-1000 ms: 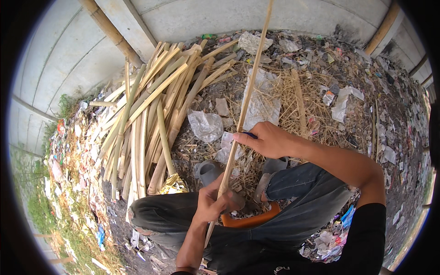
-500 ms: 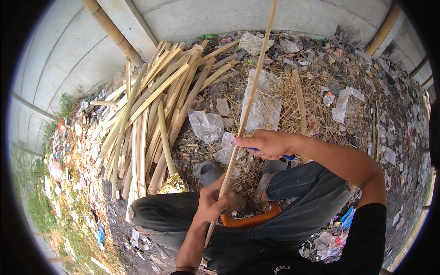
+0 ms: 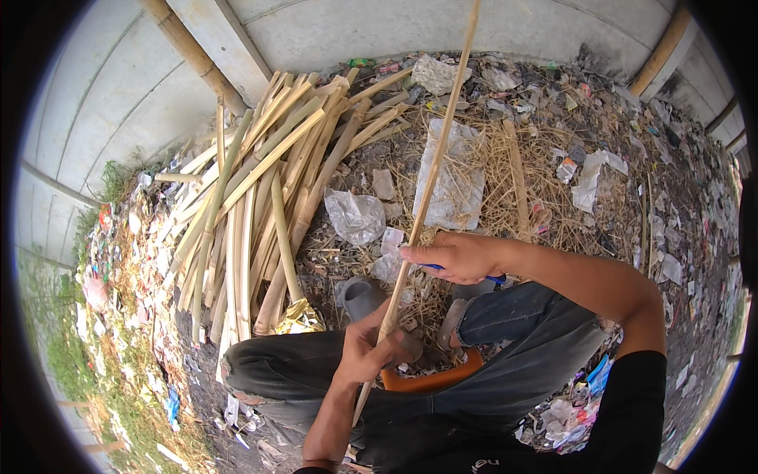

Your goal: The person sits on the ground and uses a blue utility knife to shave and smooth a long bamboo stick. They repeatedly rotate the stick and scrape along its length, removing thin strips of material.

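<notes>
A long, thin bamboo strip slants up and away from my lap, its far end reaching the top of the view. My left hand is closed round its lower part, above my bent left leg. Farther up, my right hand grips a slim blue-handled tool, probably a knife; its blade is hidden. The right thumb presses against the strip where the tool meets it. Beyond my left knee lies a big heap of split bamboo pieces.
Straw-like shavings, a white plastic sheet and a clear plastic bag litter the ground ahead. A grey wall stands behind. Grey footwear and an orange object show around my legs.
My right hand has slid a short way down the strip toward me, along with the blue-handled tool. The left hand keeps its place and hold.
</notes>
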A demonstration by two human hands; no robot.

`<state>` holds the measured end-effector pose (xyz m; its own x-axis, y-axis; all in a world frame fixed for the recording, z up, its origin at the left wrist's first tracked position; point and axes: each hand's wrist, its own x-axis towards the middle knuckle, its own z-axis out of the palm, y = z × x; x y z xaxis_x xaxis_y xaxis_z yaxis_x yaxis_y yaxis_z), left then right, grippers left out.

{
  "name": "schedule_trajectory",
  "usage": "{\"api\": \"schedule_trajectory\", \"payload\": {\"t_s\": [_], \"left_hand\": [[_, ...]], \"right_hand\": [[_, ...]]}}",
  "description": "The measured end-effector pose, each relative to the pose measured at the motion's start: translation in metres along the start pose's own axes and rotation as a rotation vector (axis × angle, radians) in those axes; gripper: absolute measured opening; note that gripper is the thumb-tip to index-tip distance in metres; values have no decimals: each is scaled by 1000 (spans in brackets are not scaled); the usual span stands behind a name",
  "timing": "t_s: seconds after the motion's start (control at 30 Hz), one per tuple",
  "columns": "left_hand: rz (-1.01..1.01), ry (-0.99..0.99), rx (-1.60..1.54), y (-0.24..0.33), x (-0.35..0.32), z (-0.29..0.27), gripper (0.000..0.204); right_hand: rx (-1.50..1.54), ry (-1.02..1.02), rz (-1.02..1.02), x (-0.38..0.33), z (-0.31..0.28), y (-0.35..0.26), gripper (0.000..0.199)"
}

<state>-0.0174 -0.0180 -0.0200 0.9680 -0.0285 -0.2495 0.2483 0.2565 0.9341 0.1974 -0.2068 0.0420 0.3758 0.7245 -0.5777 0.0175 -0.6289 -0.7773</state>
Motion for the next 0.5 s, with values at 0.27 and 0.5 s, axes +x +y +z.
{"api": "schedule_trajectory", "payload": {"t_s": [0.27,0.5], "left_hand": [[-61,29,-7,10,-2,0,61],[-15,8,-14,5,0,1,61]], "right_hand": [[-512,449,-272,-13,33,-9,78],[143,-66,34,-3,14,-5,80]]}}
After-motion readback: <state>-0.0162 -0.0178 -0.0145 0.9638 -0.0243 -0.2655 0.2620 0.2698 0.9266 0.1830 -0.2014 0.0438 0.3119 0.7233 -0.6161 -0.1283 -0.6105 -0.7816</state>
